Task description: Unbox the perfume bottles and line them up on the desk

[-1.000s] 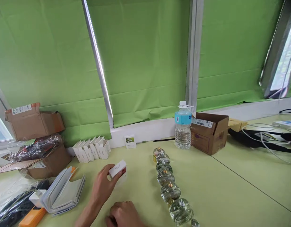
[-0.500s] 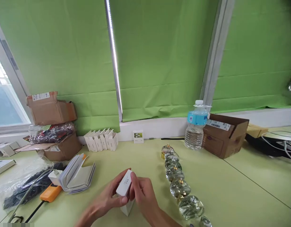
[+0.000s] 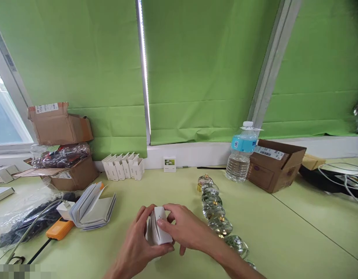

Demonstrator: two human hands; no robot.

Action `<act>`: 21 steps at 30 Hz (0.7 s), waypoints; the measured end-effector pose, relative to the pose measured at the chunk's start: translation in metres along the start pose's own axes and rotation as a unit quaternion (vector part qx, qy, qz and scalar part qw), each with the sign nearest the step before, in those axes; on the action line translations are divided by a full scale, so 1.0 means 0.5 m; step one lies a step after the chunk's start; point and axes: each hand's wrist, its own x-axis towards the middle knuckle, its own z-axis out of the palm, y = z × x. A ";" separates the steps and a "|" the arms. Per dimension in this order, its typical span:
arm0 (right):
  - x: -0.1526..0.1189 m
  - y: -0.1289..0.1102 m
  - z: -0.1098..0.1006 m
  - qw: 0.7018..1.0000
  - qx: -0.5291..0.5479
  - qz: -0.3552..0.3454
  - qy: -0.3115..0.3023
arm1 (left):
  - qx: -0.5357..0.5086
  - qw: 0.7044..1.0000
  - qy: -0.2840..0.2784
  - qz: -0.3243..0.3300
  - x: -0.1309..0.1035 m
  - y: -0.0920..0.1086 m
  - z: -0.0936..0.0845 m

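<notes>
A small white box (image 3: 160, 228) is between my two hands, low in the middle of the view above the table. My left hand (image 3: 139, 240) wraps round its left side, fingers behind it and thumb along the bottom front. My right hand (image 3: 183, 226) grips the top and right side, with the thumb on the upper face. The box is tilted, and a gap or fold shows along its left edge. Several white boxes (image 3: 123, 167) with raised flaps stand in a row at the back. To the right runs a line of glass ornaments with gold caps (image 3: 214, 209).
Water bottle (image 3: 241, 155) and open brown carton (image 3: 274, 164) stand at back right. On the left are stacked cartons (image 3: 61, 128), a bundle of white papers (image 3: 93, 209), an orange device (image 3: 60, 229) and black items in plastic (image 3: 30, 223). A small picture card (image 3: 170, 164) leans against the wall.
The white box has been turned more upright between my hands. My right hand has moved over its top and right side, and my left fingers now reach round behind it. The view has shifted slightly.
</notes>
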 end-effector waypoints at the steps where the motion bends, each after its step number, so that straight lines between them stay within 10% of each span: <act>1: -0.002 -0.001 0.001 1.000 -0.004 -0.004 0.003 | 0.027 1.000 0.012 0.001 -0.002 0.005 0.002; 14: -0.035 -0.023 -0.013 0.972 -0.202 -0.069 0.094 | 0.172 0.970 0.081 0.153 -0.012 0.000 0.047; 21: -0.030 -0.023 -0.004 0.974 -0.192 -0.022 0.118 | 0.082 0.985 0.100 0.117 -0.022 -0.023 0.075</act>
